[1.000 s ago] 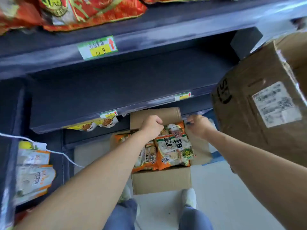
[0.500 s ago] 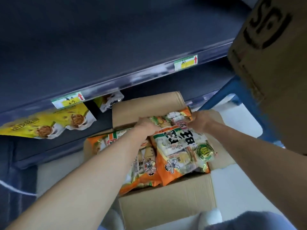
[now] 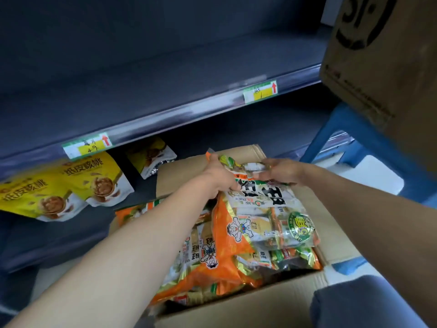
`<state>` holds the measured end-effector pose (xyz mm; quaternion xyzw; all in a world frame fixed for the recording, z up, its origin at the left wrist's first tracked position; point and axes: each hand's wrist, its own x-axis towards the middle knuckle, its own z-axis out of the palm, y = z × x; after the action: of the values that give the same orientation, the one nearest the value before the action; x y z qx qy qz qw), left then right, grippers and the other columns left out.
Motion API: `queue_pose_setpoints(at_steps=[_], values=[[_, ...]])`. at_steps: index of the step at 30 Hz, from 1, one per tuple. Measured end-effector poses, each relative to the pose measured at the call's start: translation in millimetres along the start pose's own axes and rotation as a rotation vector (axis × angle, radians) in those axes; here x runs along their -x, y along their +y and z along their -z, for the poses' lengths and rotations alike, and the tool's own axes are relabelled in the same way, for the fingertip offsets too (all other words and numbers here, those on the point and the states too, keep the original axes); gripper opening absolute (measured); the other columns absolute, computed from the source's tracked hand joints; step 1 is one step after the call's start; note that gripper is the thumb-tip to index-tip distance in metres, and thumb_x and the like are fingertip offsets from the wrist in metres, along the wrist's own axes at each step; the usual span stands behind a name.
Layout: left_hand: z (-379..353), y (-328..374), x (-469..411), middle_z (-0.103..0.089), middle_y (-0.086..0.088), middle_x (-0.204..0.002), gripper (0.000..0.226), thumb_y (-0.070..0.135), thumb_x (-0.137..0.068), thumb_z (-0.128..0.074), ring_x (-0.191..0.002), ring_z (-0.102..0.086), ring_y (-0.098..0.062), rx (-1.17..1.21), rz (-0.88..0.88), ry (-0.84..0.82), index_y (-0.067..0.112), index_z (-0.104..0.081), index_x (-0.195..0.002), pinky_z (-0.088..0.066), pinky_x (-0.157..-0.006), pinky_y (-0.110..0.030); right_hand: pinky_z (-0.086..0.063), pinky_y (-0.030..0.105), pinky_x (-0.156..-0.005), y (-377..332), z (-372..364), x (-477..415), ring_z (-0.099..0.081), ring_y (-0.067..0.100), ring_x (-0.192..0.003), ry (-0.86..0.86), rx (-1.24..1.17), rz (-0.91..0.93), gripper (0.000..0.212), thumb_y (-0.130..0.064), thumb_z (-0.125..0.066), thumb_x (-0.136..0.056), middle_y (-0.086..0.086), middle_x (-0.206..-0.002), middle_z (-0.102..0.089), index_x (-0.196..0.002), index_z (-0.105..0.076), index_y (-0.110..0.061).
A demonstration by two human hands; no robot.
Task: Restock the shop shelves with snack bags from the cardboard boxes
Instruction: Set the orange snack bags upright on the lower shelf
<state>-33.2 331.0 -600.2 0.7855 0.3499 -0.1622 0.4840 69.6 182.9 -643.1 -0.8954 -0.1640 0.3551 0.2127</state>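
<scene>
An orange snack bag (image 3: 264, 216) is held at its top edge by the left grip (image 3: 218, 177) and right grip (image 3: 282, 171); the cardboard box (image 3: 236, 308) lies below both.

Open cardboard box (image 3: 236, 308) on the floor before the dark shelf (image 3: 177, 114), flaps spread, packed with orange-and-white snack bags (image 3: 208, 252). The top snack bag (image 3: 267, 209), with a clear window and a round green seal, lies tilted over the rest, its upper edge gripped by the left hand (image 3: 220, 178) and right hand (image 3: 281, 171). A second cardboard box (image 3: 378, 67), bearing a black logo, sits at upper right.
</scene>
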Motion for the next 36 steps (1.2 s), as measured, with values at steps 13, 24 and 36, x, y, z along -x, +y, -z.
queue_pose_setpoints(at_steps=[13,24,36], values=[[50,81,54,-0.054,-0.007,-0.114,0.077,0.004,-0.074,-0.077,-0.103,-0.054,-0.022,-0.607,-0.66,0.09,0.006,-0.031,-0.136,-0.045,-0.083,-0.028,-0.042,0.033,-0.097,1,64,46,-0.058,0.017,-0.114,0.015,-0.484,0.197,0.086,-0.038,-0.077,-0.074,-0.006,-0.129,-0.059,-0.145,-0.029,-0.035],[120,154,85,-0.061,0.003,-0.112,0.059,0.007,-0.078,-0.073,-0.099,-0.06,-0.016,-0.615,-0.903,0.31,0.022,-0.046,-0.128,-0.049,-0.087,-0.035,-0.054,0.041,-0.086,-68,108,64,-0.069,0.025,-0.086,0.158,-0.873,0.458,0.02,-0.01,-0.068,-0.081,0.008,-0.095,-0.075,-0.101,-0.067,-0.012],[170,122,33,-0.026,-0.011,-0.15,0.101,0.039,-0.074,-0.079,-0.137,-0.031,-0.03,0.058,-0.553,0.683,0.01,-0.016,-0.147,-0.03,-0.112,-0.048,-0.058,0.046,-0.079,-142,153,51,-0.072,0.029,-0.09,0.471,-1.238,0.503,0.024,-0.008,-0.066,-0.086,0.013,-0.101,-0.073,-0.11,-0.063,-0.01]])
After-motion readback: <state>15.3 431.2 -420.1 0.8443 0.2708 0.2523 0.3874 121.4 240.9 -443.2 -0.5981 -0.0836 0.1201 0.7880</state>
